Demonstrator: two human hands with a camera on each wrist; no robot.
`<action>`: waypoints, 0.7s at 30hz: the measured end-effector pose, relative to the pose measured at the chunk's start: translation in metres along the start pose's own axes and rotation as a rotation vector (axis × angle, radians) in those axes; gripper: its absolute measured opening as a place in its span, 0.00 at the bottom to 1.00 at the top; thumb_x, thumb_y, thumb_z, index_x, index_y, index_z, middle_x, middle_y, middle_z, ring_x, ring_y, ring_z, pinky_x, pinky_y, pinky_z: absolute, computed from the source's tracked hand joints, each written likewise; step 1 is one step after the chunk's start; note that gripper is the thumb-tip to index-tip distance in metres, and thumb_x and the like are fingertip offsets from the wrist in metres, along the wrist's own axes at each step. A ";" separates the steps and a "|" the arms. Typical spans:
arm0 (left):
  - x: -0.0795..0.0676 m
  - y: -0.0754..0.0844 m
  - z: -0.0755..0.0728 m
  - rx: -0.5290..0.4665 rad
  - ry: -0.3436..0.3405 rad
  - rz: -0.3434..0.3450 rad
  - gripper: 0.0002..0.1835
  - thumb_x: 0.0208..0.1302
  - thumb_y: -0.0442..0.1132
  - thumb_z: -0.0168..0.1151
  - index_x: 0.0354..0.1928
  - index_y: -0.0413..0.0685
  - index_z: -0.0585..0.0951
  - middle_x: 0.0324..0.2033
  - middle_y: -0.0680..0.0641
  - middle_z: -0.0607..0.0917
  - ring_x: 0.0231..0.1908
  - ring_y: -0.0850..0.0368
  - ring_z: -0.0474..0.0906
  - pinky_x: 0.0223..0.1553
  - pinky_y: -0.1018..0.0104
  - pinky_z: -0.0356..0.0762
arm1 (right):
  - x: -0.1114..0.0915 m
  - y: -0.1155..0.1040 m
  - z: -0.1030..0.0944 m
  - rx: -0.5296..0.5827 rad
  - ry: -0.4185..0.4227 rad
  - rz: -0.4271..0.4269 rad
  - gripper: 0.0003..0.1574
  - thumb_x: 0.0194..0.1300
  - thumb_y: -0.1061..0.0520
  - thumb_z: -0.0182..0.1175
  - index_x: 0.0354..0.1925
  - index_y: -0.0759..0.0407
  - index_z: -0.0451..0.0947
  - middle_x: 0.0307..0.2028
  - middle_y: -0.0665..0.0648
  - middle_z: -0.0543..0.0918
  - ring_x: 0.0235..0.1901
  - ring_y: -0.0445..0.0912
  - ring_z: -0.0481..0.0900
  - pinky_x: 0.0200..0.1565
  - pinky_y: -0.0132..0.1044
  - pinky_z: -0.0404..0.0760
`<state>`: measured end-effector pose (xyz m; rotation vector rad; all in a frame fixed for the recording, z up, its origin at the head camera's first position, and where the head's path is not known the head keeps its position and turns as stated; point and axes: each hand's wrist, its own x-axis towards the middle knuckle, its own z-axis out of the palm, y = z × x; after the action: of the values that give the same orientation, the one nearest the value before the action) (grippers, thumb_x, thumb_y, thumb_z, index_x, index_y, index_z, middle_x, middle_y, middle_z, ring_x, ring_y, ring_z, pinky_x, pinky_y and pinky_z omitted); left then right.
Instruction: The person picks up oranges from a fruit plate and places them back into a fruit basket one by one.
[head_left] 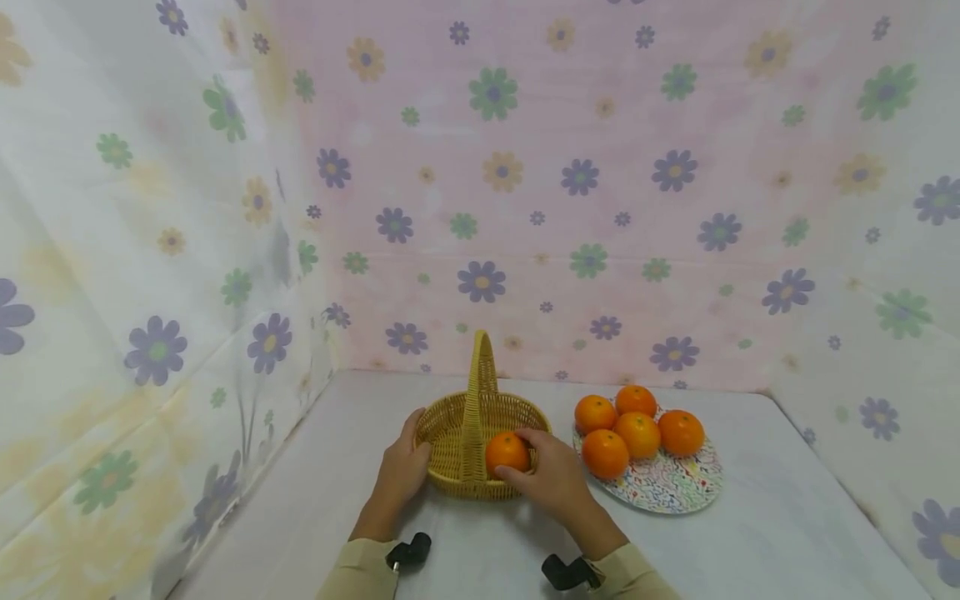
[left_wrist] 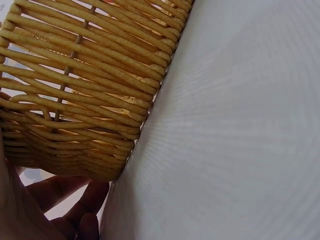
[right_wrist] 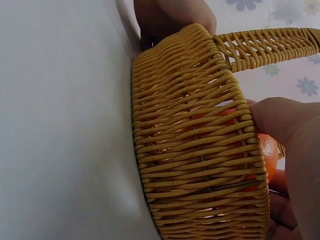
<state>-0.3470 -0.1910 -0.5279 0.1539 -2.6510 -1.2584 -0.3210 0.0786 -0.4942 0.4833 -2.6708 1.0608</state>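
A yellow woven wicker basket [head_left: 474, 490] with a tall arched handle stands on the table. My left hand [head_left: 401, 468] grips its left side, thumb at the rim; in the left wrist view the fingers [left_wrist: 92, 197] lie against the outer wall [left_wrist: 85, 95]. Inside the right half of the basket, my right hand [head_left: 553, 473] holds an orange [head_left: 507, 454] between thumb and fingers. The right wrist view shows that orange [right_wrist: 269, 155] partly through the weave, with the thumb [right_wrist: 272, 117] over the rim.
To the right of the basket, a round speckled plate [head_left: 663, 493] carries several oranges [head_left: 637, 435] grouped toward its back and left. The white table [head_left: 772, 500] is bordered by flower-printed cloth walls [head_left: 525, 208] at the back and sides.
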 end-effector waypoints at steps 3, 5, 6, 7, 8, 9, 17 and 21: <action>0.000 0.000 0.000 -0.004 -0.003 0.003 0.38 0.69 0.42 0.46 0.81 0.59 0.57 0.76 0.40 0.68 0.75 0.34 0.64 0.72 0.33 0.63 | -0.001 0.000 0.001 0.014 -0.003 0.005 0.43 0.57 0.33 0.73 0.65 0.51 0.78 0.60 0.54 0.84 0.60 0.53 0.81 0.61 0.55 0.81; 0.000 -0.001 0.000 -0.008 -0.005 0.001 0.38 0.69 0.42 0.46 0.81 0.60 0.57 0.76 0.40 0.68 0.75 0.34 0.64 0.72 0.33 0.63 | -0.001 0.000 0.002 0.029 -0.012 0.008 0.43 0.58 0.33 0.73 0.65 0.52 0.78 0.61 0.54 0.83 0.61 0.53 0.81 0.62 0.56 0.81; 0.000 -0.001 -0.001 -0.010 -0.006 0.001 0.38 0.69 0.42 0.46 0.81 0.61 0.57 0.76 0.40 0.68 0.75 0.34 0.64 0.72 0.33 0.63 | -0.001 0.001 0.003 0.036 -0.017 0.011 0.43 0.58 0.33 0.73 0.65 0.52 0.78 0.61 0.54 0.83 0.61 0.53 0.80 0.62 0.56 0.80; 0.000 -0.001 -0.001 -0.011 -0.006 -0.001 0.38 0.69 0.43 0.46 0.81 0.61 0.57 0.76 0.40 0.68 0.75 0.34 0.64 0.72 0.33 0.63 | -0.001 0.001 0.003 0.042 -0.023 0.013 0.43 0.59 0.33 0.72 0.65 0.52 0.78 0.61 0.55 0.83 0.61 0.53 0.80 0.62 0.56 0.80; 0.000 -0.001 -0.001 -0.011 -0.005 0.002 0.38 0.69 0.42 0.46 0.81 0.61 0.57 0.76 0.39 0.69 0.74 0.34 0.64 0.71 0.33 0.64 | 0.000 0.001 0.003 0.048 -0.027 0.013 0.43 0.59 0.34 0.72 0.65 0.52 0.78 0.61 0.55 0.83 0.61 0.53 0.80 0.63 0.56 0.80; 0.000 -0.002 -0.001 -0.010 -0.004 0.004 0.37 0.69 0.42 0.46 0.81 0.61 0.57 0.75 0.39 0.69 0.74 0.34 0.65 0.71 0.32 0.65 | 0.000 0.001 0.004 0.053 -0.031 0.014 0.43 0.59 0.34 0.72 0.65 0.52 0.78 0.61 0.55 0.83 0.61 0.53 0.80 0.62 0.56 0.80; 0.001 -0.003 0.000 -0.009 -0.014 0.009 0.37 0.70 0.43 0.46 0.82 0.59 0.56 0.76 0.39 0.69 0.74 0.34 0.65 0.71 0.33 0.64 | 0.001 -0.001 0.003 0.029 -0.049 0.044 0.40 0.58 0.33 0.73 0.63 0.49 0.79 0.59 0.54 0.83 0.59 0.52 0.80 0.59 0.55 0.82; 0.001 -0.002 0.000 -0.011 -0.017 0.014 0.37 0.71 0.43 0.46 0.82 0.60 0.56 0.76 0.40 0.68 0.74 0.34 0.64 0.72 0.33 0.64 | 0.000 -0.004 0.001 0.038 -0.050 0.051 0.37 0.58 0.35 0.74 0.60 0.48 0.80 0.57 0.54 0.84 0.58 0.52 0.80 0.58 0.55 0.82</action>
<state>-0.3475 -0.1928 -0.5294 0.1237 -2.6538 -1.2756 -0.3198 0.0756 -0.4922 0.4570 -2.7242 1.1305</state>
